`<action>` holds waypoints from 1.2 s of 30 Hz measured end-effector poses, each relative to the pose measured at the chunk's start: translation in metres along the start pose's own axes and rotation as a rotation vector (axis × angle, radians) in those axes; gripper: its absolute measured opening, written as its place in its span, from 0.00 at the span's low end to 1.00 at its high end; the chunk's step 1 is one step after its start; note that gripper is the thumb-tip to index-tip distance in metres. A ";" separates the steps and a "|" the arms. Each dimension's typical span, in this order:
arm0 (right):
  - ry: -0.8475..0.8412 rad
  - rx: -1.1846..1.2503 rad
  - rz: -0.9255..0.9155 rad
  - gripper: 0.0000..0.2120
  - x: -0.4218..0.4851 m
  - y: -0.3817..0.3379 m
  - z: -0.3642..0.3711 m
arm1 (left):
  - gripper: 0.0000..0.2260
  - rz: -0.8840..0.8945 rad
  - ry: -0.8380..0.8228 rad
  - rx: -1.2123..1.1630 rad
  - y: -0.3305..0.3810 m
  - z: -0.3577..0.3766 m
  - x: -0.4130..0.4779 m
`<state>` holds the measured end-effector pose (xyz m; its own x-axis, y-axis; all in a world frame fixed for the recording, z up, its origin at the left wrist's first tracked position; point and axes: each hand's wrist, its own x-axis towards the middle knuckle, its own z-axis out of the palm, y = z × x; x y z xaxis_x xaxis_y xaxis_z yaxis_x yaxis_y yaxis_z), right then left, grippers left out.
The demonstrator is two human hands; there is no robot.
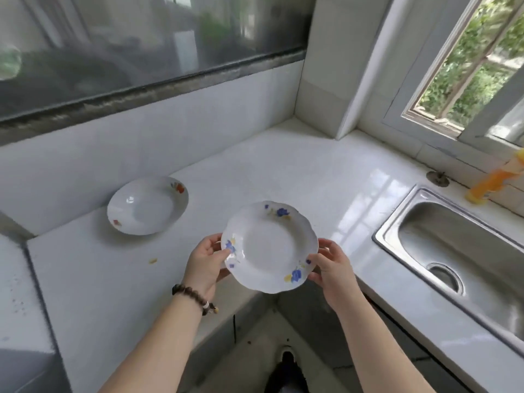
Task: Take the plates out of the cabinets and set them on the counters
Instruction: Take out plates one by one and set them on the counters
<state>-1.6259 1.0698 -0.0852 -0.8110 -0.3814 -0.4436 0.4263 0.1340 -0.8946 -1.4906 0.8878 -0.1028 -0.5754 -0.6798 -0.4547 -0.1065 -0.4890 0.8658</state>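
Blue-flowered plate [269, 246] — gripped at opposite rims by left hand [205, 262] and right hand [333, 268]; red-flowered plate [147, 205] — resting on counter [297, 171]

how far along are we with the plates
Done: one red-flowered plate sits on the counter. In hand: the blue-flowered plate, gripped at its rim by the left hand and right hand, not yet set down. Left: setting it down; the cabinets are out of view, so any remaining plates are unknown.

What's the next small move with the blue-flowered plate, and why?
Probably lower the blue-flowered plate onto the counter ahead, right of the red-flowered plate: left grip and right grip hold its rim, and it hangs over the counter's edge, not yet down.
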 end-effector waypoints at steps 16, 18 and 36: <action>-0.482 -0.187 0.039 0.15 0.146 -0.072 0.046 | 0.11 0.056 0.460 -0.212 0.026 0.034 0.039; -0.506 -0.196 0.054 0.15 0.154 -0.071 0.053 | 0.12 0.061 0.483 -0.226 0.027 0.031 0.043; -0.438 -0.229 0.041 0.14 0.222 -0.085 0.113 | 0.11 0.013 0.472 -0.243 0.061 0.016 0.134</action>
<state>-1.7973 0.8700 -0.1015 -0.5303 -0.7133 -0.4581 0.3151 0.3358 -0.8877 -1.5870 0.7758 -0.1071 -0.1417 -0.8313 -0.5375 0.1210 -0.5534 0.8241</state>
